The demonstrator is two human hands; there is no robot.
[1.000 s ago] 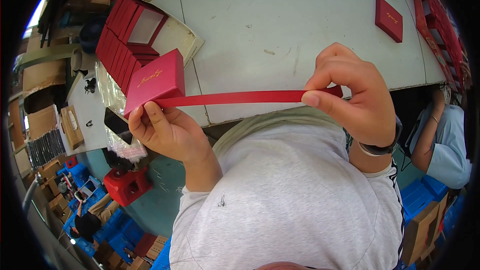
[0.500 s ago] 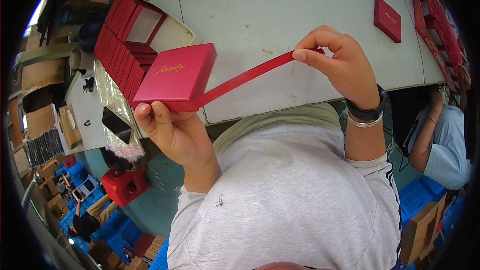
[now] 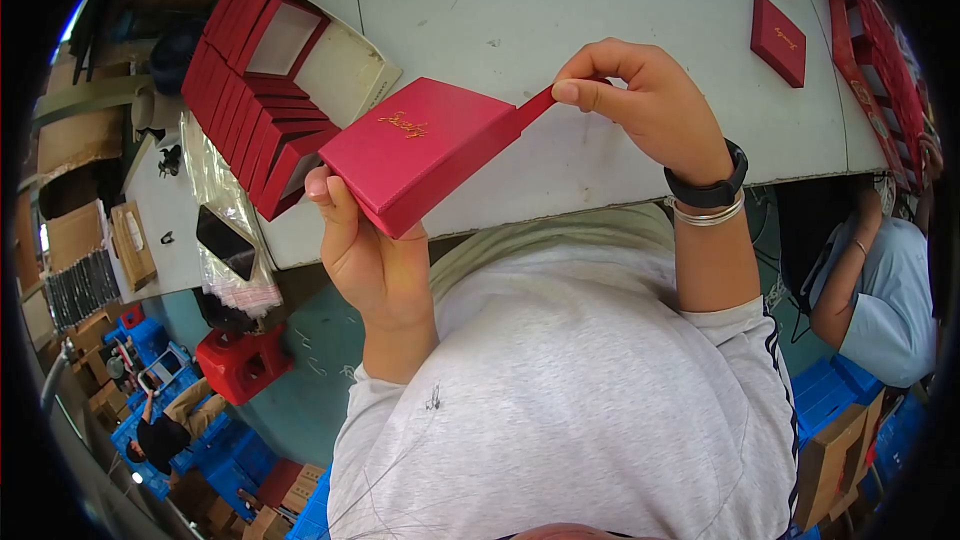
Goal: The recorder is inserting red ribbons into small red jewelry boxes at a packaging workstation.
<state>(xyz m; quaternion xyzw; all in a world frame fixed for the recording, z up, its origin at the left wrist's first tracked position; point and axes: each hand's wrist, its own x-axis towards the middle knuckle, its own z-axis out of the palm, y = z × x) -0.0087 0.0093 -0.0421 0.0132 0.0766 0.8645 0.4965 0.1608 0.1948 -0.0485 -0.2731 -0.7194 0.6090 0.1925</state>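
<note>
A flat red jewelry box [image 3: 430, 145] with gold lettering on its lid is held tilted above the near edge of the table. My left hand [image 3: 375, 265] grips it from below at its near left corner, fingers partly hidden under it. A red ribbon [image 3: 537, 108] runs from the box's far right corner to my right hand [image 3: 650, 105], which pinches it between thumb and forefinger. The ribbon lies along the box's right-hand side, so its other end cannot be made out. A dark band and bangles circle my right wrist.
Stacked red boxes [image 3: 255, 105] stand in an open carton [image 3: 365, 75] at the left. Another closed red box [image 3: 778, 40] lies at the right, near a row of red boxes [image 3: 870, 70]. A phone [image 3: 226, 242] rests on clear plastic bags. A co-worker's arm [image 3: 850, 270] shows at the right.
The box has shifted right and turned in my left hand. My right hand has moved a little left and up, and the free stretch of ribbon is much shorter.
</note>
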